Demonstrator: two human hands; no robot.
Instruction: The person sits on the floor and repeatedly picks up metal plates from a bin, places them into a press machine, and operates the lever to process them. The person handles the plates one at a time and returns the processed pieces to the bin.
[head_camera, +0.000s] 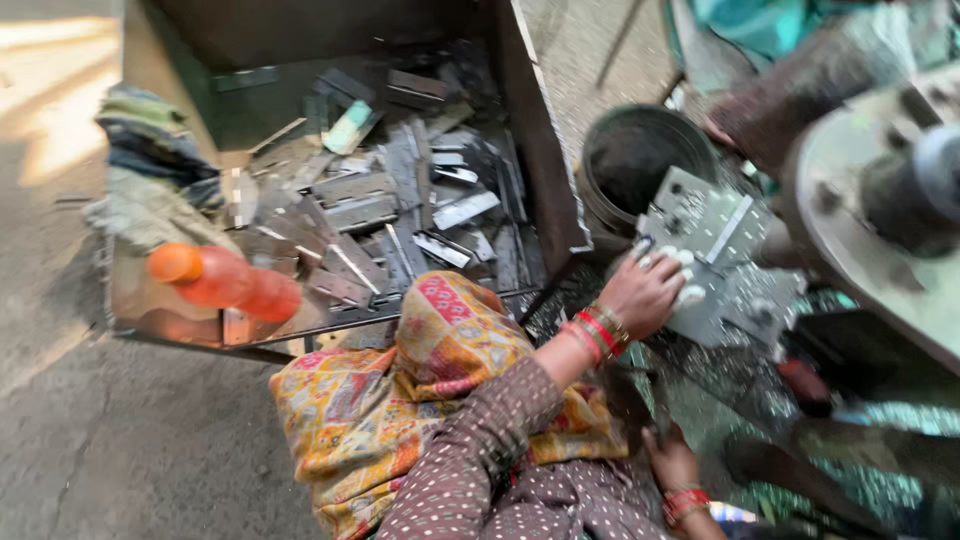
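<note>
Resting on a grey metal plate (705, 235), the left hand (640, 292) lies at about four o'clock from the frame's centre, fingers spread and pressed flat on the sheet rather than curled around it; pale caps cover the fingertips (686, 296). The plate is a flat, drilled piece with a raised strip across it, and it sits just beside a dark round bucket (640, 160) at its ten o'clock, with a heavy machine (880, 200) at its three o'clock. Red and gold bangles (597, 333) ring the left wrist, and the dotted brown sleeve (480, 450) runs back toward six o'clock. The right hand (672, 462) is low at five o'clock, partly hidden in shadow near the lap, also with red bangles; whether its fingers are closed or loose cannot be told. A patterned yellow and red cloth (400, 400) is draped over the person's knee at six o'clock. Beyond it, from nine to twelve o'clock, stands a large open metal bin (540, 130) filled with a jumble of flat steel strips (400, 200). An orange bottle (225, 280) lies on the bin's near rim at nine o'clock, and a heap of rags (150, 170) hangs over its left wall at ten o'clock. Shiny metal shavings (720, 380) litter the floor at four o'clock, under the plate and machine.
</note>
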